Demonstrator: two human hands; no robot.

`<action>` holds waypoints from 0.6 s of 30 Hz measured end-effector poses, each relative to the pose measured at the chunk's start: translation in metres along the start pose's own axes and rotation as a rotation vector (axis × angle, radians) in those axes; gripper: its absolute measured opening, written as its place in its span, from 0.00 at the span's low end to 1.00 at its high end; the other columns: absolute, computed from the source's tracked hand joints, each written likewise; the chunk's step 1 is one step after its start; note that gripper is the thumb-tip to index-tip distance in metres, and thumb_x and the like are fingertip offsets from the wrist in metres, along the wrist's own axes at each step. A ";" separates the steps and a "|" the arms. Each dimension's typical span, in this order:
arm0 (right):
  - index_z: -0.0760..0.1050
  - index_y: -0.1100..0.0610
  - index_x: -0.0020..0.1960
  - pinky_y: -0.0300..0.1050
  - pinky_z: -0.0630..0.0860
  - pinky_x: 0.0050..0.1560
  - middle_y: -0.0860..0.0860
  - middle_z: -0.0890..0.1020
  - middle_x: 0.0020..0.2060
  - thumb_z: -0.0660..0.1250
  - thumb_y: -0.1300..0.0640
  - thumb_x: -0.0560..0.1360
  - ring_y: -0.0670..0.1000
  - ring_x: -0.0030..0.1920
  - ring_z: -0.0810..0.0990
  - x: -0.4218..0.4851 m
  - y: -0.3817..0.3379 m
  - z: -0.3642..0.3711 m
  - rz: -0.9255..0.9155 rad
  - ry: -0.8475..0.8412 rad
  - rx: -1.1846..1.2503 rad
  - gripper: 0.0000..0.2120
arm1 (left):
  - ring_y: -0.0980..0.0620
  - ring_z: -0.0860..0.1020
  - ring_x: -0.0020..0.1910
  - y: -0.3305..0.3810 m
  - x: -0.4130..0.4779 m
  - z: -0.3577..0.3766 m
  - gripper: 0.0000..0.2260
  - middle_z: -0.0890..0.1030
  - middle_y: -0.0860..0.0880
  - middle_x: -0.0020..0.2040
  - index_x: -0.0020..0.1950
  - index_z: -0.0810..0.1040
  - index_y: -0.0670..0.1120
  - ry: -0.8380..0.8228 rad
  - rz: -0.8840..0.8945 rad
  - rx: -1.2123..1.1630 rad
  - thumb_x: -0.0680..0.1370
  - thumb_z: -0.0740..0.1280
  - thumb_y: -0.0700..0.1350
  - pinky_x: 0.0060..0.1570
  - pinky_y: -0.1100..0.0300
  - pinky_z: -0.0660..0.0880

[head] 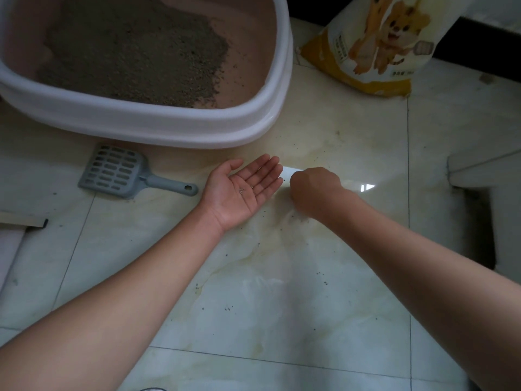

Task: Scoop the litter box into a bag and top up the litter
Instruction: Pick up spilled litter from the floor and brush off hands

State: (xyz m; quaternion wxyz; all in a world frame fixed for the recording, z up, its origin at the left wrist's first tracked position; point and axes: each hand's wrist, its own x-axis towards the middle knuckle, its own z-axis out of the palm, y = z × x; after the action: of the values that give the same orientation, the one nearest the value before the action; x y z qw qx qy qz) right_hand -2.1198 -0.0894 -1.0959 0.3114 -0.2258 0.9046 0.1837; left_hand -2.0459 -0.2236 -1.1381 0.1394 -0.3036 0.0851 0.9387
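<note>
In front of litter box: left hand lies open, palm up, catching stray grains; right hand curled knuckles-up, possibly pinching spilt grains, grip unseen; scoop unheld near the box's front.

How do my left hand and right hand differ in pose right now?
The left hand lies palm up with fingers straight; the right hand is knuckles up with fingers curled under. The left hand shows a few litter grains on its palm; whether the right hand pinches anything is hidden. Both are low over the tile floor, near the litter box.
</note>
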 end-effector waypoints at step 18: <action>0.78 0.51 0.37 0.42 0.72 0.30 0.47 0.79 0.27 0.68 0.50 0.71 0.46 0.31 0.77 -0.050 -0.017 -0.007 -0.148 0.466 0.894 0.07 | 0.42 0.77 0.64 -0.015 -0.001 0.038 0.19 0.79 0.39 0.63 0.62 0.77 0.38 -0.077 -0.077 0.018 0.81 0.55 0.48 0.70 0.50 0.67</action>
State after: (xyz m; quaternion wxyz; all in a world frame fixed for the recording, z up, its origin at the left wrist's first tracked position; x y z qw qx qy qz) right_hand -2.0786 -0.0922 -1.0617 0.1797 -0.1689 0.9218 -0.2990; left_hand -2.0606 -0.2002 -1.1081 0.1812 -0.2691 0.0764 0.9428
